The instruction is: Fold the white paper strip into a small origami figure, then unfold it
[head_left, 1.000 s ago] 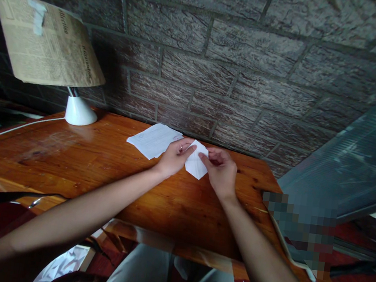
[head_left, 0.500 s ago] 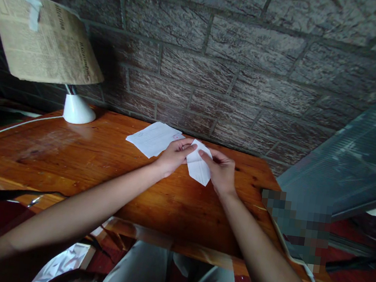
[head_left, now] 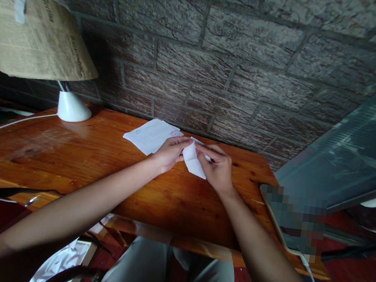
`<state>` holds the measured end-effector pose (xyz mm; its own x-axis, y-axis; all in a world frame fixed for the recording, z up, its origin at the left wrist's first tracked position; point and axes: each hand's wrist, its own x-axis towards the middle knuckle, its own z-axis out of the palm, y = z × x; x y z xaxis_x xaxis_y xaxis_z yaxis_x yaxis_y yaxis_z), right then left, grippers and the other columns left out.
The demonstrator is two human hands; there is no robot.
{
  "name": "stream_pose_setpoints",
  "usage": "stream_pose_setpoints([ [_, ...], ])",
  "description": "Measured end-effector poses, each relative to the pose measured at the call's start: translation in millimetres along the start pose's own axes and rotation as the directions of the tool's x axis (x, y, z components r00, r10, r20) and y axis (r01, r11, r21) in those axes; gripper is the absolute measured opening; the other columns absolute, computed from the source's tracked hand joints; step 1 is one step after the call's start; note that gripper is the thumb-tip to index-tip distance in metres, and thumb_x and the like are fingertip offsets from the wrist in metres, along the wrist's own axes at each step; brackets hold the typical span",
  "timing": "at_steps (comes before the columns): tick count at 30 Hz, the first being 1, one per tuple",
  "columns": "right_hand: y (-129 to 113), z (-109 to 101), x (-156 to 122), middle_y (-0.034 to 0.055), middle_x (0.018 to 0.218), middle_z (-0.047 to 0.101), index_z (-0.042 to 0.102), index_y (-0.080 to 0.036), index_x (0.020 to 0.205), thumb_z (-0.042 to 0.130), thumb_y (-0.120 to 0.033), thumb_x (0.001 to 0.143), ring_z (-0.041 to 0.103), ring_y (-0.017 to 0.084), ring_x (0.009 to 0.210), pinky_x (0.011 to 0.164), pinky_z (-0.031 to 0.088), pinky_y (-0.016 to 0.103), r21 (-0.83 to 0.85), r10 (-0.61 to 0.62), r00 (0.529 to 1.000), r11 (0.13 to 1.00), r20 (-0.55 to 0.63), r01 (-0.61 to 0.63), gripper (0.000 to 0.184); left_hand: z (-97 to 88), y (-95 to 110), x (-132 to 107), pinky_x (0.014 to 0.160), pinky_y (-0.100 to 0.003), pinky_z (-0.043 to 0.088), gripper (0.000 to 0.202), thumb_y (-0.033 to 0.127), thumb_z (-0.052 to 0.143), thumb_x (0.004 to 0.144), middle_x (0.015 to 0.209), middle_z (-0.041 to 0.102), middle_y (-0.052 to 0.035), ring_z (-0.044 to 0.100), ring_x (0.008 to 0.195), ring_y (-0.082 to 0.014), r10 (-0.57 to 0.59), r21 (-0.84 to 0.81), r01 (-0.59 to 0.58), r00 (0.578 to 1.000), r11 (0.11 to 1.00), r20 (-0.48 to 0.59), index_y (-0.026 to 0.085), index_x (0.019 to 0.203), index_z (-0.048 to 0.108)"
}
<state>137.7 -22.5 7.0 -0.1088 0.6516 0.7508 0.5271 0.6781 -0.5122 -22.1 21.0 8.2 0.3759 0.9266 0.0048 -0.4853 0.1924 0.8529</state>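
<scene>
Between my two hands is a small folded sheet of white paper (head_left: pixel 194 164), held above the wooden table with its pointed end toward me. My left hand (head_left: pixel 170 152) is closed on its upper left edge, thumb on top. With thumb and fingers, my right hand (head_left: pixel 217 165) pinches the upper right part and covers much of that side. The two hands' fingertips nearly meet at the paper's top. Just behind my left hand lies a stack of white paper sheets (head_left: pixel 149 136) with faint print and a round stamp mark.
A lamp (head_left: pixel 74 108) with a newsprint shade stands at the table's (head_left: pixel 52 152) back left, its cord running left. A blurred-out flat device (head_left: pixel 281 216) with a white cable (head_left: pixel 311 277) lies at the right edge. A brick wall (head_left: pixel 217 67) rises behind.
The paper's top has been bent over between my fingertips, and the right fingers now cover more of it. The whole view has shifted slightly.
</scene>
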Motion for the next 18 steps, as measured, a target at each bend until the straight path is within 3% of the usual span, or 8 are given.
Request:
stream_pose_setpoints([
  [3, 2, -2, 2, 0.0032, 0.09, 0.073, 0.076, -0.029, 0.111, 0.066, -0.028, 0.088, 0.063, 0.014, 0.071, 0.065, 0.05, 0.027, 0.019, 0.021, 0.998, 1.0, 0.064, -0.022, 0.025, -1.8, 1, 1, 0.067, -0.024, 0.051, 0.03, 0.032, 0.086, 0.064, 0.074, 0.069, -0.0014, 0.061, 0.065, -0.01, 0.015, 0.022, -0.015, 1.0, 1.0, -0.006, 0.013, 0.083, 0.073],
  [6, 5, 0, 2, 0.0028, 0.09, 0.074, 0.075, -0.027, 0.113, 0.073, -0.032, 0.082, 0.062, 0.014, 0.069, 0.063, 0.05, 0.027, 0.133, 0.137, 0.987, 0.98, 0.082, -0.147, 0.031, -1.8, 2, 1, 0.065, -0.023, 0.05, 0.034, 0.035, 0.087, 0.061, 0.076, 0.07, -0.0023, 0.061, 0.065, -0.0102, 0.034, 0.028, -0.034, 0.999, 0.999, -0.011, 0.013, 0.083, 0.073],
  [10, 9, 4, 1, 0.0024, 0.109, 0.076, 0.075, -0.027, 0.114, 0.078, -0.036, 0.075, 0.068, 0.019, 0.084, 0.077, 0.055, 0.033, 0.374, 0.324, 0.936, 0.858, 0.137, -0.352, 0.039, -0.6, 5, 1, 0.066, -0.024, 0.051, 0.034, 0.036, 0.088, 0.06, 0.075, 0.07, -0.0024, 0.061, 0.066, -0.011, 0.061, 0.018, -0.06, 0.998, 0.998, -0.029, 0.014, 0.081, 0.072],
  [12, 11, 5, -1, 0.0024, 0.11, 0.076, 0.076, -0.027, 0.112, 0.077, -0.038, 0.076, 0.069, 0.021, 0.088, 0.08, 0.056, 0.035, 0.405, 0.364, 0.921, 0.827, 0.14, -0.389, 0.037, -0.5, 6, 0, 0.067, -0.024, 0.051, 0.033, 0.036, 0.087, 0.061, 0.075, 0.07, -0.0022, 0.061, 0.066, -0.011, 0.078, 0.015, -0.078, 0.997, 0.997, -0.027, 0.014, 0.08, 0.072],
  [15, 12, 6, -3, 0.0026, 0.102, 0.077, 0.076, -0.027, 0.111, 0.07, -0.038, 0.084, 0.068, 0.019, 0.082, 0.074, 0.055, 0.032, 0.311, 0.32, 0.944, 0.891, 0.084, -0.33, 0.031, -0.4, 7, 0, 0.069, -0.025, 0.052, 0.032, 0.036, 0.086, 0.062, 0.073, 0.07, -0.0016, 0.061, 0.066, -0.0111, 0.084, 0.01, -0.083, 0.996, 0.996, -0.025, 0.014, 0.079, 0.071],
  [18, 9, 5, -4, 0.0025, 0.091, 0.074, 0.075, -0.026, 0.114, 0.062, -0.031, 0.089, 0.064, 0.015, 0.075, 0.071, 0.052, 0.029, 0.116, 0.17, 0.984, 0.978, 0.046, -0.174, 0.028, -0.4, 8, -1, 0.068, -0.025, 0.052, 0.03, 0.035, 0.086, 0.063, 0.072, 0.069, -0.0013, 0.061, 0.064, -0.0105, 0.062, 0.013, -0.061, 0.998, 0.998, -0.03, 0.014, 0.079, 0.07],
])
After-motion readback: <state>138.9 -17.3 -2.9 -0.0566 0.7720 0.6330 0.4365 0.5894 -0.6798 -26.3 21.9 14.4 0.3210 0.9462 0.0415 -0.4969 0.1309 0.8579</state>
